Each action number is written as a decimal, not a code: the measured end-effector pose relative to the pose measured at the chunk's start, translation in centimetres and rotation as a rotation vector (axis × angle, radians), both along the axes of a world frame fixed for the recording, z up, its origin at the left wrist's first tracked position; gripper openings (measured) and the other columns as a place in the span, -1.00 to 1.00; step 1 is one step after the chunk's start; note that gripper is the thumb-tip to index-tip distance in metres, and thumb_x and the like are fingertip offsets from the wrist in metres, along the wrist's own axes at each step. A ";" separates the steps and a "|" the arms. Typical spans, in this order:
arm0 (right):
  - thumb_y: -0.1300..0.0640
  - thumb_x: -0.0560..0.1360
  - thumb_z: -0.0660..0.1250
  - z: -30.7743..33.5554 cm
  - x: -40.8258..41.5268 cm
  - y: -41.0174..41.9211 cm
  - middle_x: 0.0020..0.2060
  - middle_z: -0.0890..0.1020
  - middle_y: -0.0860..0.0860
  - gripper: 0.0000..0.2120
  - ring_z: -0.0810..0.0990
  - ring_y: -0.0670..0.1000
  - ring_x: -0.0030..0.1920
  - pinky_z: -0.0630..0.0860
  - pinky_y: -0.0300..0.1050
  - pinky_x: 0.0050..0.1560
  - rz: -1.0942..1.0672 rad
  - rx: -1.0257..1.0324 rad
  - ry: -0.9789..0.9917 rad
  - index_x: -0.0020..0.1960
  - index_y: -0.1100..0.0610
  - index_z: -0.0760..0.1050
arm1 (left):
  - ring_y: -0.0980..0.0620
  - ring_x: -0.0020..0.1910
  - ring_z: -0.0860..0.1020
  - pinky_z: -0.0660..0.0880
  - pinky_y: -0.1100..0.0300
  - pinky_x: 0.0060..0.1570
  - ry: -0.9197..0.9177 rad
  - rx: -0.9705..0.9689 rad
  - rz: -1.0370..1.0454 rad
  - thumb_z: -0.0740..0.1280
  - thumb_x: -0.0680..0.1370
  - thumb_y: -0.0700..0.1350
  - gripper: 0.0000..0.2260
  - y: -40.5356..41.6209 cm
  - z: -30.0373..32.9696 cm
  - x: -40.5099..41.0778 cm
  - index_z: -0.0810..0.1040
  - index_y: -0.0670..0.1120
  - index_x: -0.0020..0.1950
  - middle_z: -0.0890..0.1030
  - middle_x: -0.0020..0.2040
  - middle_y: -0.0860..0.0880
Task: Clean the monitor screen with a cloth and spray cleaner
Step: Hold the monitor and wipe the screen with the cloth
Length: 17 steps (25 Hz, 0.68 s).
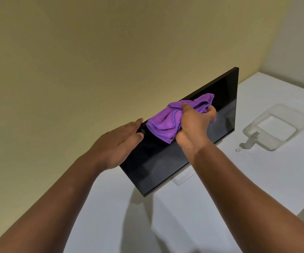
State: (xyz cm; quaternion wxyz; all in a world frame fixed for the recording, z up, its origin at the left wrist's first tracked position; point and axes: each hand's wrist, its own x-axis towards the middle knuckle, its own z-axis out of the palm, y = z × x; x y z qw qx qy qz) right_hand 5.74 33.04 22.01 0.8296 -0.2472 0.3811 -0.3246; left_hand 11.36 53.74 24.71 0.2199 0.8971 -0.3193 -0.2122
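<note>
Two bare forearms nearest the camera, entering from 7 and 5 o'clock and converging on the monitor point(167, 161) at centre.

Left hand point(116, 145) laid flat along the monitor's upper-left edge, at about 9 o'clock from the screen's middle: fingers straight and together, thumb resting on the dark glass, palm against the back edge. Bracing rather than clenching; nothing held but the panel's rim.

Right hand point(195, 125) closed around a bunched purple cloth point(164, 123), thumb on top, fingers curled under the folds. Cloth pressed against the upper part of the screen, just below the top edge, its stitched hems spilling out toward 9 o'clock of the hand and a loose corner poking up toward 1 o'clock.

Monitor standing on a white table point(256, 179), screen black and off, tilted in frame so its top edge runs from 9 o'clock up toward 1 o'clock. Pale stand base point(183, 178) showing under the lower edge, at 6 o'clock from the screen.

Clear plastic tray point(302, 123) on the table at 3 o'clock, well apart from the monitor. Small pale spray bottle point(251, 141) at the tray's near edge, too blurred to tell whether inside or beside it. Small round cap-like piece point(238, 150) on the table just left of that.

Yellowish wall point(92, 52) behind everything.
</note>
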 end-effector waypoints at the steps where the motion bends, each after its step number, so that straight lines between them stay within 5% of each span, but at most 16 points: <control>1: 0.35 0.58 0.32 -0.2 0.0 -1.3 0.32 0.46 0.13 -0.36 0.65 0.19 0.18 0.66 0.18 0.12 -0.008 -0.006 0.017 0.49 -0.09 0.15 | 0.33 0.60 0.08 0.07 0.08 0.61 -0.007 0.010 0.002 -0.05 0.46 0.43 -0.30 -0.9 0.2 -0.3 0.08 0.36 0.62 0.14 0.63 0.35; 9: 0.36 0.58 0.32 -2.5 -0.8 -12.4 0.33 0.43 0.09 -0.31 0.67 0.05 0.06 0.68 -0.12 -0.06 0.002 -0.107 0.109 0.54 -0.09 0.11 | 0.25 0.64 0.00 0.05 0.10 0.60 -0.088 0.090 -0.016 0.05 0.60 0.29 -0.39 -9.9 0.6 -1.3 0.01 0.28 0.66 0.06 0.68 0.22; 13: 0.33 0.57 0.33 -2.6 -0.5 -17.8 0.26 0.53 0.04 -0.36 0.67 0.07 0.10 0.65 0.12 0.16 0.018 -0.180 0.116 0.52 -0.07 0.19 | 0.16 0.67 -0.05 0.03 0.06 0.61 -0.184 0.123 -0.063 0.02 0.62 0.30 -0.37 -16.2 -0.1 -1.0 -0.04 0.22 0.68 0.03 0.70 0.16; 17: 0.32 0.57 0.34 -3.9 -0.8 -22.6 0.23 0.55 0.01 -0.37 0.65 0.08 0.12 0.63 0.14 0.19 0.105 -0.283 0.177 0.52 -0.05 0.23 | 0.07 0.68 -0.07 0.02 0.02 0.60 -0.260 0.132 -0.090 -0.08 0.51 0.38 -0.26 -22.1 -0.6 -1.4 -0.03 0.20 0.68 0.01 0.70 0.10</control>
